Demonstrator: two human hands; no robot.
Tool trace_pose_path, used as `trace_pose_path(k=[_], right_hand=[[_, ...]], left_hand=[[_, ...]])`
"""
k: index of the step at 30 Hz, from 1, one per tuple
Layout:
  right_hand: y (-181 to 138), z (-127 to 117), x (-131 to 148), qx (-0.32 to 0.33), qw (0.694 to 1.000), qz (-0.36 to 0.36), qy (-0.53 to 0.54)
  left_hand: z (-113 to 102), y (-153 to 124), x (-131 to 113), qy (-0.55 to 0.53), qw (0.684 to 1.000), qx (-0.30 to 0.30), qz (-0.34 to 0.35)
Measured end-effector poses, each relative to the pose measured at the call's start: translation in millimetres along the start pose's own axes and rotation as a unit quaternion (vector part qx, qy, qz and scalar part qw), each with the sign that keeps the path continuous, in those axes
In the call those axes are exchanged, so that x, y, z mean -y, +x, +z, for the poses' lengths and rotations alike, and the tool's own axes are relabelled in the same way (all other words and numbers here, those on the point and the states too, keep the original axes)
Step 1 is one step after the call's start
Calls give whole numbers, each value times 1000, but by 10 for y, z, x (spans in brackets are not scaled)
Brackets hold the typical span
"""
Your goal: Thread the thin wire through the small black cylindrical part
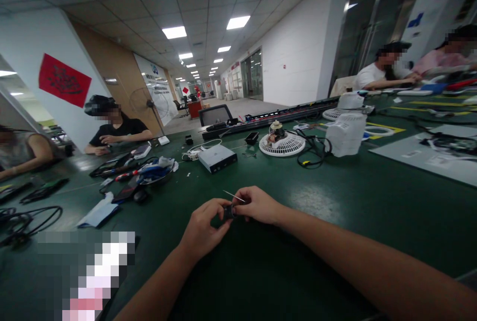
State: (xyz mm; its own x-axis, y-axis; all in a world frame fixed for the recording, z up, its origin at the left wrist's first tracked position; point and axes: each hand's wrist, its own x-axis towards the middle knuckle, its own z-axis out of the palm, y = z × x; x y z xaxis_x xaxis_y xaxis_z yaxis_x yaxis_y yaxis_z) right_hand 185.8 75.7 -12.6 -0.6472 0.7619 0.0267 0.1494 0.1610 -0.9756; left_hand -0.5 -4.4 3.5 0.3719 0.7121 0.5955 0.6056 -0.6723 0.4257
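Note:
Both of my hands meet low over the green table (283, 251), near the middle of the view. Between thumb and fingers, my left hand (204, 224) grips a small dark cylindrical part (228, 211). My right hand (258, 204) is closed around a thin metal rod (234, 196), whose free end points up and to the left. The right fingertips also touch the right side of the dark part. What the rod's other end looks like is hidden in the right hand.
Beyond my hands lie a silver disc drive (217, 158), a white fan grille with a motor (282, 144), a white housing (346, 134) and black cables (315, 154). At left are a blue cloth (158, 169), a mouse (140, 196) and a light-blue sheet (97, 210). Other people sit around the table.

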Motion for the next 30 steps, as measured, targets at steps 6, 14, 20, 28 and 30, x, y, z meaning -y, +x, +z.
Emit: trace_pose_path(k=[6,14,20,28,30], right_hand=[[-27,61,89,-19,1000,21,6],[-133,-161,242,-121,924,-112,-344],[-160,-207,270,-63,909,-160,-380],[-147,-155,210,-31,901,-159,-403],[-146,-160,200,-18,918,-161,-363]], left_hand=[[18,21,5,2,1000,-24,-9],[4,34,139,53,991,-66,-99],[-18,44,155,59,992,-57,-99],[30,30,129,51,997,-1,-64],[26,26,123,48,997,5,-61]])
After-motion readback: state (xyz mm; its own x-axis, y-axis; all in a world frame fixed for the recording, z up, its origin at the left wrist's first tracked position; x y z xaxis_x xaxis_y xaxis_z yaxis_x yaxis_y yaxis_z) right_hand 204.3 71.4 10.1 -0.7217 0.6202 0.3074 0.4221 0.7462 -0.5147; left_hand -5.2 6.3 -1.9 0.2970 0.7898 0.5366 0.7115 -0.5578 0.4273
